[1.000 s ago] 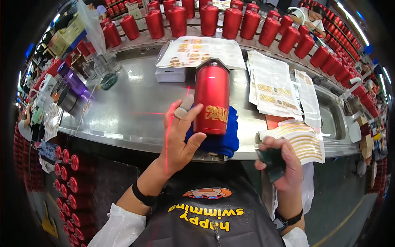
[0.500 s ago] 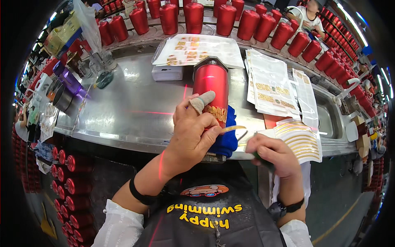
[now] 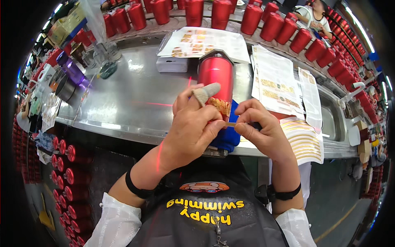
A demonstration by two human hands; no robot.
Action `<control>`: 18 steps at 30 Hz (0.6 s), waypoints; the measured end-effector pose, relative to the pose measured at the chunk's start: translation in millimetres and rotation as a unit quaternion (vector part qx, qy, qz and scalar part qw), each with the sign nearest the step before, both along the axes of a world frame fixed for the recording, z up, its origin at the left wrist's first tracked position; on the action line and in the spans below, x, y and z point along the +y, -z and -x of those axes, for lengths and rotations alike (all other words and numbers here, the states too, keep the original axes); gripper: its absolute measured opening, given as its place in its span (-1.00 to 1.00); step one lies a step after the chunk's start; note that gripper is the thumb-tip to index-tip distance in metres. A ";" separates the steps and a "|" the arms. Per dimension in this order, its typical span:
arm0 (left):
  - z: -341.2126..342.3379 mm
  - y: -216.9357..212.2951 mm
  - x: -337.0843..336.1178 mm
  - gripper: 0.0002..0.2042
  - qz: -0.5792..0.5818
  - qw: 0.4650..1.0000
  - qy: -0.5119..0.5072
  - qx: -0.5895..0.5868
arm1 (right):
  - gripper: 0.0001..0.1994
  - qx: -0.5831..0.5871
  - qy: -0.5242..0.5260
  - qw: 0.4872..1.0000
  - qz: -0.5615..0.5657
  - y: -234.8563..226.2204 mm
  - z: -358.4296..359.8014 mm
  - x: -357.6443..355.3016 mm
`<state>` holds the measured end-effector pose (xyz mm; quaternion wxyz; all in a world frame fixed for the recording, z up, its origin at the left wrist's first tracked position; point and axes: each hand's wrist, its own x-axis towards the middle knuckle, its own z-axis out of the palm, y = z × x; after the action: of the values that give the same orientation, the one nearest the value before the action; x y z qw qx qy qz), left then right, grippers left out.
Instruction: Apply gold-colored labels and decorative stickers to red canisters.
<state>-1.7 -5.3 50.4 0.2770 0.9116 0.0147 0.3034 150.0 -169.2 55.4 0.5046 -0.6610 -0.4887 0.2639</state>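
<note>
1. One red bottle [image 3: 215, 78] lies on your desk [image 3: 135, 99], cylindrical, glossy metal, with a gold decal [image 3: 219, 106] on its near end. It rests on one blue cloth [image 3: 227, 138] at the desk's front edge.
2. A row of like red bottles [image 3: 251, 18] lines the back of the desk, at least a dozen in view; more red ones sit in a rack [image 3: 68, 164] below the desk at your left.
3. Several flat paper decal sheets: one [image 3: 201, 41] behind the bottle, two or three [image 3: 275, 82] to its right, and one curved striped sheet [image 3: 304, 140] by your right wrist.
4. One small white box [image 3: 173, 64] stands just left of the bottle. One purple tumbler [image 3: 72, 70] stands far left.
5. The desk is brushed steel, shiny, with a red laser line across it.
6. Your left hand [image 3: 193, 127] is curled, a grey fabric cot on the forefinger pressing the decal, thumb meeting the right hand.
7. Your right hand [image 3: 259, 127] is pinched shut on a thin tan strip [image 3: 231, 124] just beside the decal; what the strip is, you cannot tell.
</note>
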 end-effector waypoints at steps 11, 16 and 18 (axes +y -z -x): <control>3.0 61.9 7.0 -0.23 -0.033 0.995 -0.093 -0.006 | -0.89 -0.071 0.063 0.995 -0.018 11.6 19.1 4.6; 8.9 49.4 12.0 -0.43 0.155 0.987 -0.003 -0.045 | -0.88 -0.143 0.057 0.988 -0.024 9.7 24.2 16.6; 9.3 42.2 10.4 -0.55 0.233 0.970 0.046 -0.053 | -0.88 -0.143 0.059 0.988 -0.025 11.7 25.8 19.4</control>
<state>-11.0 5.1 8.1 0.4963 0.8042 0.0281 0.3259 124.1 -149.7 43.7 0.4606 -0.7065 -0.5227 0.1244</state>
